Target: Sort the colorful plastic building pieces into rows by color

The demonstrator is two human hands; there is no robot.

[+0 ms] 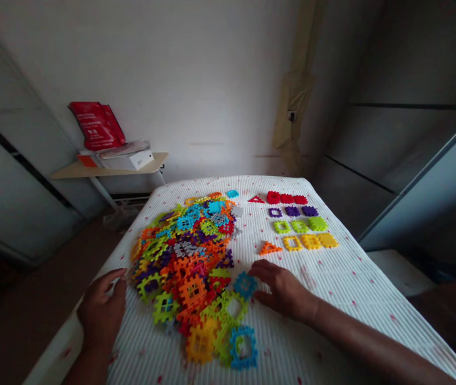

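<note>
A heap of colourful plastic interlocking tiles (194, 291) lies on the white quilted cover, with orange, green, yellow, blue, purple, red and grey pieces mixed together. At its left edge is my left hand (101, 305), thumb and fingers apart, with nothing seen in it. My right hand (282, 289) reaches in from the right, its fingers and thumb spread beside a blue window tile (245, 284). The fingertips are close to that tile; whether they touch it I cannot tell. Nearer me lie a blue square frame tile (243, 347) and a yellow window tile (200, 342).
Right of the heap, sorted rows hold red tiles (286, 198), purple tiles (293, 211), green tiles (300, 225) and yellow tiles (311, 242). An orange triangle (270, 247) lies beside the yellow row. Behind left, a small table (159, 160) carries red bags (97, 125) and a white box (131, 159).
</note>
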